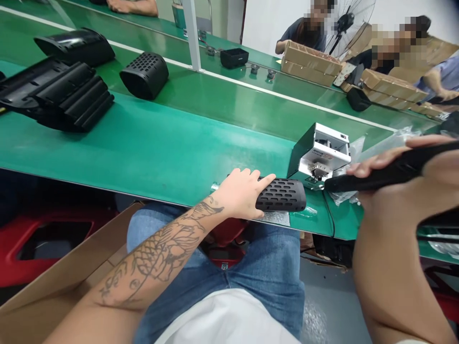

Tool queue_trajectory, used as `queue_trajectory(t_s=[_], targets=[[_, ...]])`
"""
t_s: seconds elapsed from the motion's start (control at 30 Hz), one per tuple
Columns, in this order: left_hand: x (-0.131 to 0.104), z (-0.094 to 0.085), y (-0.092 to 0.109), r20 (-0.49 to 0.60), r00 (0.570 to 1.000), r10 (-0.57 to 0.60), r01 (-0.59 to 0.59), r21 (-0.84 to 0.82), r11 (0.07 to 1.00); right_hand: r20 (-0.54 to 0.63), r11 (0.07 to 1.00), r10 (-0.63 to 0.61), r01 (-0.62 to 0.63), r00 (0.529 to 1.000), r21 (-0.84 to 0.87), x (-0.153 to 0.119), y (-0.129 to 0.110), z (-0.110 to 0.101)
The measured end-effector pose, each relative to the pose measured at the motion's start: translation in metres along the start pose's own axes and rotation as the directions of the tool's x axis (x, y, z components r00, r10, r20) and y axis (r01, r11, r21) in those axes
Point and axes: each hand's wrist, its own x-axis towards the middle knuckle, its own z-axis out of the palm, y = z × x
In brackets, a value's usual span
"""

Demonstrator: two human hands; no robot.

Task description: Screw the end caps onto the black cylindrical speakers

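My left hand (pixel 245 195) grips the left end of a black speaker housing (pixel 283 195) with rows of slots, which lies at the near edge of the green table. The fingers go over its far side and the thumb is on the near side. At the right, my right hand (pixel 387 167) is closed around a long black part (pixel 405 162), raised above the table. This part runs off the right edge of the view, and I cannot make out its exact kind. Its blunt left end appears just in front of a small silver-and-black screw feeder (pixel 321 155).
Several black housings (pixel 145 75) stand at the left on the green table (pixel 172 148). Clear plastic bags (pixel 387 143) lie right of the feeder, and its cable hangs over the edge. Across the line are people, cardboard boxes (pixel 310 64) and a fan. A white post (pixel 192 36) rises there.
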Motion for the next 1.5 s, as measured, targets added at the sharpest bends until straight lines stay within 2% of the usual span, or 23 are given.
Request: queue_trajectory(t_s=[0.07, 0.13, 0.2, 0.33, 0.5, 0.8, 0.97, 1.1, 1.3, 1.5], targets=[[0.000, 0.002, 0.001, -0.004, 1.000, -0.002, 0.002, 0.002, 1.000, 0.188, 0.995, -0.070, 0.055, 0.980, 0.084, -0.015, -0.015, 0.006], [0.000, 0.003, 0.001, -0.016, 1.000, -0.008, 0.008, 0.008, 1.000, 0.383, 0.995, -0.016, -0.024, 0.924, 0.098, -0.035, -0.023, 0.016], [0.000, 0.004, 0.002, -0.021, 1.000, -0.014, 0.014, 0.004, 1.000, 0.477, 0.989, 0.055, -0.114, 0.877, 0.096, -0.054, -0.024, 0.028], [-0.001, 0.005, 0.002, -0.047, 0.999, -0.013, 0.012, -0.010, 1.000, 0.439, 0.979, 0.029, -0.114, 0.898, 0.167, -0.080, -0.009, 0.053], [-0.002, 0.004, 0.003, -0.042, 0.999, -0.023, 0.022, -0.030, 0.999, 0.418, 0.982, 0.049, -0.121, 0.907, 0.147, -0.086, 0.002, 0.066], [-0.002, 0.003, 0.003, -0.028, 0.999, -0.022, 0.021, -0.040, 0.999, 0.446, 0.982, 0.074, -0.143, 0.892, 0.122, -0.084, 0.005, 0.067], [-0.001, 0.003, 0.002, -0.031, 0.999, -0.018, 0.016, -0.043, 0.999, 0.474, 0.985, -0.010, -0.074, 0.880, 0.157, -0.087, 0.005, 0.062], [-0.001, 0.003, 0.001, -0.028, 0.999, -0.015, 0.014, -0.046, 0.999, 0.474, 0.989, -0.020, -0.053, 0.881, 0.140, -0.089, 0.006, 0.062], [-0.002, 0.002, 0.002, -0.020, 1.000, -0.023, 0.022, -0.053, 0.998, 0.505, 0.982, 0.047, -0.134, 0.862, 0.137, -0.087, 0.009, 0.067], [-0.002, 0.002, 0.003, -0.012, 1.000, -0.028, 0.027, -0.059, 0.998, 0.514, 0.979, 0.058, -0.149, 0.856, 0.137, -0.088, 0.012, 0.066]])
